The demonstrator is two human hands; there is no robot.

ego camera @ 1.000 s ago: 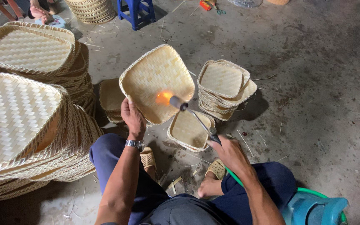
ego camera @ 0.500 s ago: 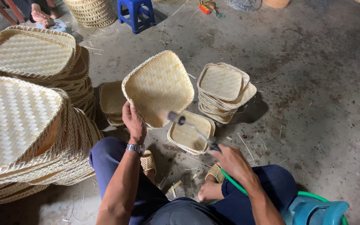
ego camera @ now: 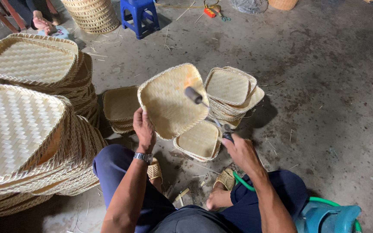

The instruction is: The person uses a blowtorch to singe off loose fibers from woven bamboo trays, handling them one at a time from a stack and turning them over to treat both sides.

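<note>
From the head camera, the left hand (ego camera: 144, 129) grips the lower edge of a square woven bamboo tray (ego camera: 169, 103), fingers closed round its rim, tilting it up off the grey concrete floor (ego camera: 324, 108). The right hand (ego camera: 238, 151) is wrapped round the handle of a slim metal gas torch (ego camera: 194, 94) fed by a green hose (ego camera: 242, 181). The torch's nozzle hovers just before the tray's inner face.

The work in hand looks like passing the torch across the weave. Any further pass would need the nozzle kept off the bamboo.

A faint orange tint by the tray's top corner may be flame; I cannot tell. The teal gas canister (ego camera: 329, 215) is cut off at the frame's edge, and the tray hides part of a stack of similar small trays (ego camera: 232, 88)
</note>
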